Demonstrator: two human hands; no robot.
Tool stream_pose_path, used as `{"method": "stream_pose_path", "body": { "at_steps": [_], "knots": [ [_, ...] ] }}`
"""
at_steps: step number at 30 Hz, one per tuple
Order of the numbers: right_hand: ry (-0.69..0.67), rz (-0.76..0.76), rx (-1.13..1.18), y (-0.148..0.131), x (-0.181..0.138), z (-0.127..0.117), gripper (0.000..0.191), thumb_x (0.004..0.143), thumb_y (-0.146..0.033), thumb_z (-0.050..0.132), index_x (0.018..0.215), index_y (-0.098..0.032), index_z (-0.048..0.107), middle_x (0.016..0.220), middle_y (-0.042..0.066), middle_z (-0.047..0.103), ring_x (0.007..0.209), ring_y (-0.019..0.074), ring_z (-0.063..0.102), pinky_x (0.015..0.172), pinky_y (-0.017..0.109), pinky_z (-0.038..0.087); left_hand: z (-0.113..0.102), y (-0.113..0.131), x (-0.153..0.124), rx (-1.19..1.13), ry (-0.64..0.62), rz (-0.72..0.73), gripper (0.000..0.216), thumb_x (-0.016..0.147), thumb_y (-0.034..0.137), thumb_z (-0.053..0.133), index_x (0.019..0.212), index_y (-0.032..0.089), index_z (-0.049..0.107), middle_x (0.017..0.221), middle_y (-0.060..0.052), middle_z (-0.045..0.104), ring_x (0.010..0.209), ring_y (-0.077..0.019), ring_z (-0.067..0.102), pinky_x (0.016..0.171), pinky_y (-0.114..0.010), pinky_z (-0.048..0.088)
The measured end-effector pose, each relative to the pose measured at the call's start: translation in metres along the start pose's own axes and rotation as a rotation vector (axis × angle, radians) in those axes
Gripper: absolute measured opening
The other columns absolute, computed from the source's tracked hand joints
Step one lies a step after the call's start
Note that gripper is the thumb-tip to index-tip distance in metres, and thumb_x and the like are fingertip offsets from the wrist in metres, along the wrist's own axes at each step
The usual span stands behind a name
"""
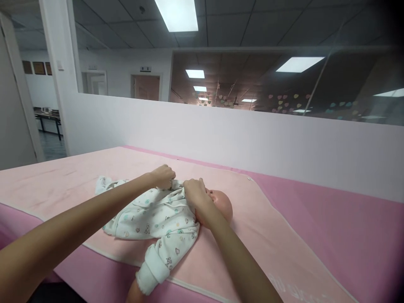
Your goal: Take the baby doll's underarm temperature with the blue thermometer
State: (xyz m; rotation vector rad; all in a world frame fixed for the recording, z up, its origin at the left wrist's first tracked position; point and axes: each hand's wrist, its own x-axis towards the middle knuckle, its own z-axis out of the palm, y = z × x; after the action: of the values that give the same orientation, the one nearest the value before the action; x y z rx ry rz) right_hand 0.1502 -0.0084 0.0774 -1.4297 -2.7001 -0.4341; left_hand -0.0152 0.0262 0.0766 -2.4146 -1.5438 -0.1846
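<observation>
A baby doll point(222, 204) lies on its back on a pale pink towel point(261, 227), head to the right. It wears a white patterned romper point(154, 214); one sleeve reaches the towel's near edge. My left hand point(163, 176) is closed, pinching the romper's cloth at the doll's far shoulder. My right hand point(195, 192) is closed on the romper's collar beside the doll's neck, partly hiding the face.
The towel covers a pink padded table point(353, 235) set against a white partition wall point(252, 134) with a glass pane above. At the far left, a doorway opens onto a room with a dark table point(49, 120).
</observation>
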Motion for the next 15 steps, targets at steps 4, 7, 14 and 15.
{"method": "stream_pose_path", "body": {
  "at_steps": [4, 7, 14, 15],
  "knots": [
    [0.012, -0.079, 0.018, 0.001, -0.004, 0.000, 0.023, 0.075, 0.001, 0.046, 0.083, -0.012, 0.063, 0.082, 0.011, 0.067, 0.084, 0.0209, 0.063, 0.078, 0.031, 0.036, 0.017, 0.002, -0.008, -0.202, -0.007, -0.055, 0.013, 0.061, 0.020, 0.047, 0.056, 0.017, 0.059, 0.061, -0.005, 0.064, 0.064, -0.0208, 0.058, 0.061, -0.028, 0.039],
    [0.064, -0.125, 0.029, 0.004, -0.005, -0.002, 0.026, 0.078, -0.003, 0.046, 0.099, -0.013, 0.059, 0.095, 0.010, 0.065, 0.091, 0.0201, 0.059, 0.077, 0.029, 0.037, 0.026, -0.004, 0.001, -0.346, 0.020, -0.157, 0.029, 0.071, 0.025, 0.037, 0.056, 0.016, 0.061, 0.059, -0.004, 0.063, 0.062, -0.0185, 0.057, 0.058, -0.025, 0.039],
    [0.056, -0.317, 0.318, 0.017, 0.002, -0.009, 0.011, 0.079, -0.021, 0.055, 0.082, -0.019, 0.066, 0.094, 0.004, 0.063, 0.084, 0.0150, 0.057, 0.068, 0.023, 0.038, 0.057, -0.020, 0.013, -0.464, 0.052, -0.561, 0.037, 0.076, 0.034, 0.038, 0.083, 0.015, 0.069, 0.075, -0.010, 0.070, 0.076, -0.0229, 0.064, 0.058, -0.024, 0.041],
    [0.021, -0.326, 0.392, 0.021, 0.001, -0.011, 0.011, 0.077, -0.022, 0.056, 0.081, -0.019, 0.066, 0.092, 0.003, 0.064, 0.081, 0.0143, 0.057, 0.067, 0.022, 0.038, 0.062, -0.020, 0.011, -0.464, 0.048, -0.592, 0.035, 0.075, 0.034, 0.042, 0.085, 0.015, 0.070, 0.082, -0.011, 0.071, 0.081, -0.0239, 0.064, 0.059, -0.025, 0.041]
  ]
}}
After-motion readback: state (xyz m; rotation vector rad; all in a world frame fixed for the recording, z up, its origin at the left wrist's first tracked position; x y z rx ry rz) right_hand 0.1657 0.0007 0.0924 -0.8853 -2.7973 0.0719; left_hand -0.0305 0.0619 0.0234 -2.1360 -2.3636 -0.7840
